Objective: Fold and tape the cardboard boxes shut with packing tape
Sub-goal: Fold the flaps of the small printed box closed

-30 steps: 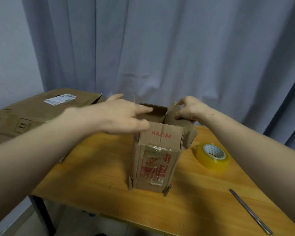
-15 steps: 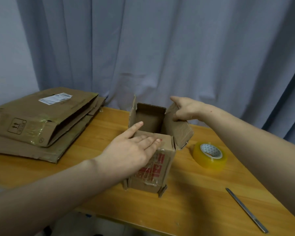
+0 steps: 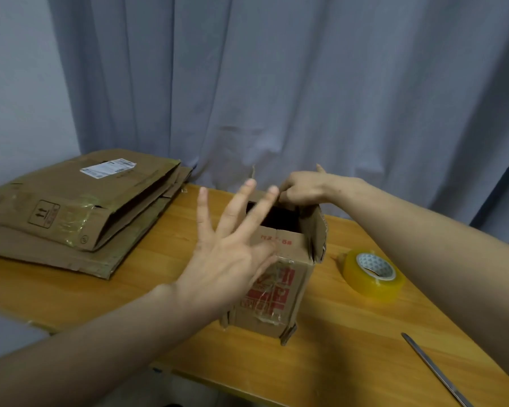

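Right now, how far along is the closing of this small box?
Done: the small box stands upright. In hand: the right hand grips a top flap; the left hand, fingers spread, is at its near side. Left: the top is open, the tape roll lies untouched, the flattened boxes wait.

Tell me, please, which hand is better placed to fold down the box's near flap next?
Probably the left. The left hand is open with spread fingers, holding nothing, just in front of the near flap of the box. The right hand grips the right flap at its far top corner.
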Motion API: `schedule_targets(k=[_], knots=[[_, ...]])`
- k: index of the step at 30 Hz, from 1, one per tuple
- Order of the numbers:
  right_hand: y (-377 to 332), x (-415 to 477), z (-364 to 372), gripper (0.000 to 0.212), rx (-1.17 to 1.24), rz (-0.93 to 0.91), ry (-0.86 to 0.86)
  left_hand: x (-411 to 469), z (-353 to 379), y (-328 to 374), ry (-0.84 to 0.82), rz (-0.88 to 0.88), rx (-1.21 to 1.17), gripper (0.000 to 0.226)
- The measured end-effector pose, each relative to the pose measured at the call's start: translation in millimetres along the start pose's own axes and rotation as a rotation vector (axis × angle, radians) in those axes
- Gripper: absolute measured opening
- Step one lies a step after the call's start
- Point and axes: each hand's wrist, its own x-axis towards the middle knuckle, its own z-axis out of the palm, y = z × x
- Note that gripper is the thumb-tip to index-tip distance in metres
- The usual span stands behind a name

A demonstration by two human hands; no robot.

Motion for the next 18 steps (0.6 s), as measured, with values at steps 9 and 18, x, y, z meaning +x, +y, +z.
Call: schedule_targets(k=[9, 18], knots=[[6, -10, 10, 0.06, 0.809, -0.032, 0.262, 10, 6, 5, 0.11, -0.448, -0.738, 0.052], [17, -33, 43, 0.055, 1.267, 0.001, 0.237, 15, 6, -4, -0.038, -0.439, -0.742, 0.075]])
